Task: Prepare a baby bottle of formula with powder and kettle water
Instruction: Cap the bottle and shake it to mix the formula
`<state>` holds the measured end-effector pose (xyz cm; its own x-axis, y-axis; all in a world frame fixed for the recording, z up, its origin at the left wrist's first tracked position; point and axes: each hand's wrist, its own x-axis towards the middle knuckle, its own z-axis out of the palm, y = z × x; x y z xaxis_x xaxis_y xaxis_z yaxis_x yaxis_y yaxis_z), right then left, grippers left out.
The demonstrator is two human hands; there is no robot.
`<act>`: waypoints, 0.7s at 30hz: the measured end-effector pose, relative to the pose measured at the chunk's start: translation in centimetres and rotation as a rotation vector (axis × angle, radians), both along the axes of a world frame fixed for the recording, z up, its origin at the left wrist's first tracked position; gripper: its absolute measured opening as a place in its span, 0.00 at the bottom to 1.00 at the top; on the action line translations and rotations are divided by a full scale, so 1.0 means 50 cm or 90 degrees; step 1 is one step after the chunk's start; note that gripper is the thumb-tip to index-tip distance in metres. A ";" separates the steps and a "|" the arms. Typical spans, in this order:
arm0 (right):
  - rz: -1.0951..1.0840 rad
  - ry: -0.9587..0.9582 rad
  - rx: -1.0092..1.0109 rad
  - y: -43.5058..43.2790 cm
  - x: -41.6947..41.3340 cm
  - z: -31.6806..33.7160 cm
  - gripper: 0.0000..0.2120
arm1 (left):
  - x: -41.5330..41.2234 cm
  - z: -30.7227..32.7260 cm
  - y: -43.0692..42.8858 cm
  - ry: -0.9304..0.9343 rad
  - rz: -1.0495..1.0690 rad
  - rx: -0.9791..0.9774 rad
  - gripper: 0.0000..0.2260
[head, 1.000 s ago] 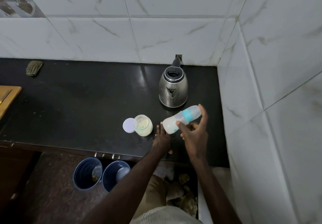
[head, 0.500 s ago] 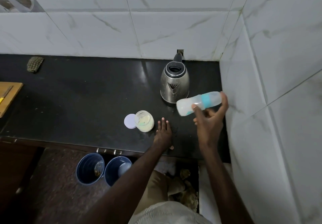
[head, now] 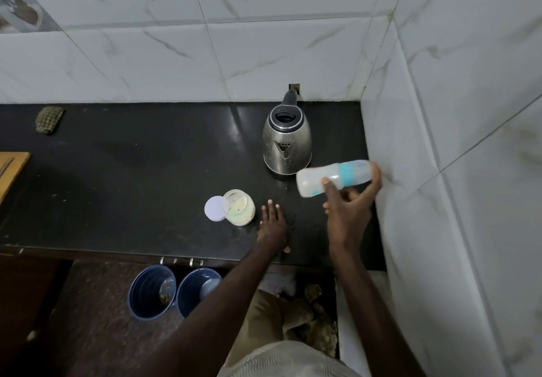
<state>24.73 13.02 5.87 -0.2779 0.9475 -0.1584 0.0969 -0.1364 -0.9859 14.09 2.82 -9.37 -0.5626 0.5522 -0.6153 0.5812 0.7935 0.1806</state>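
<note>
Bottle (head: 334,178) — milky, teal-banded, sideways

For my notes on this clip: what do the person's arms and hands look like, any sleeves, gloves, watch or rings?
Both forearms are bare down to the frame's bottom edge; no sleeves show. The left hand and right hand wear no gloves, and no watch, bracelet or ring is visible. Below the arms show a pale textured garment and tan clothing.
</note>
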 end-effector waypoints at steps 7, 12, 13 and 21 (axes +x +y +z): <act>0.082 -0.036 0.028 -0.004 0.002 -0.011 0.44 | -0.004 0.002 -0.004 -0.012 -0.005 0.003 0.61; 0.041 -0.030 0.017 -0.011 -0.002 -0.014 0.43 | -0.003 0.002 0.000 -0.003 -0.014 -0.003 0.61; 0.088 -0.055 0.019 -0.029 -0.002 -0.022 0.43 | -0.004 0.003 0.000 -0.006 -0.014 -0.005 0.61; 0.003 -0.015 0.022 0.008 0.003 -0.009 0.43 | -0.002 -0.003 -0.002 -0.004 0.000 0.007 0.61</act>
